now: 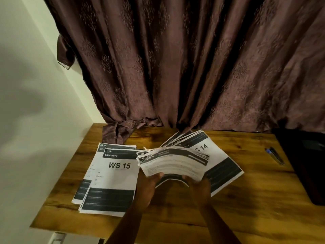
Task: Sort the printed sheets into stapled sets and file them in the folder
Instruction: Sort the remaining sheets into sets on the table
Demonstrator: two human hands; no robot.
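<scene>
Left hand [146, 188], right hand [199, 188] grip blurred sheet stack [173, 163]; fingers hidden beneath.

A wooden table [175, 213] stands against a pale wall [26, 103] — a brown patterned curtain [175, 67] hangs behind, its hem bunched on the tabletop. Near the right edge lies a pen [275, 155], beside a dark object [306, 164] too dim to identify.

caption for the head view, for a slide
Both hands, left and right, hold a stack of printed sheets over a wooden table.

Three paper piles [112, 175]; one pen [276, 155]; two hands [147, 187].
</scene>
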